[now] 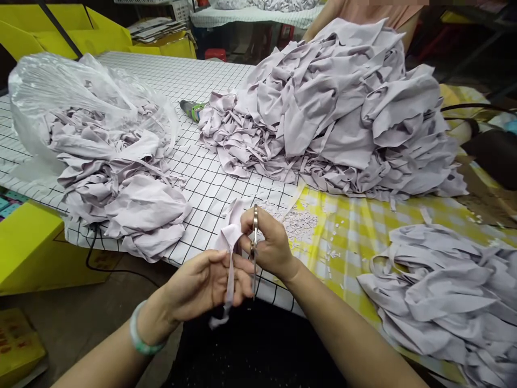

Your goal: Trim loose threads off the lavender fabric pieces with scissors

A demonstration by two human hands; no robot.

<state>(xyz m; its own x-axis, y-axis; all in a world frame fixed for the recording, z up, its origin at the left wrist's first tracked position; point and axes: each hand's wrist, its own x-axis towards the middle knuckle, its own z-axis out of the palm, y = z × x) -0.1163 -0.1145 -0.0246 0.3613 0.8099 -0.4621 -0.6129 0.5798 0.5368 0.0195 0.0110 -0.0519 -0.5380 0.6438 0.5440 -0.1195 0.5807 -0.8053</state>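
Note:
In front of my lap, my right hand [270, 242] grips metal scissors [255, 226], its fingers through the handles and the blades pointing down. Just left of it, my left hand [212, 277] holds a pale lilac fabric piece [230, 236] near the thumb. A narrow strip of that fabric hangs past my fingers, close to the blades. Whether the blades touch the cloth, I cannot tell. Beyond my right hand lie many tiny fabric snippets [301, 223] on the table.
A large heap of lilac fabric [327, 102] covers the back right. Another pile [141, 210] spills from a clear plastic bag [36, 91] at left, and a third [440, 291] lies at right. A green-and-black tool [194, 110] rests mid-table. A person [374, 13] stands behind.

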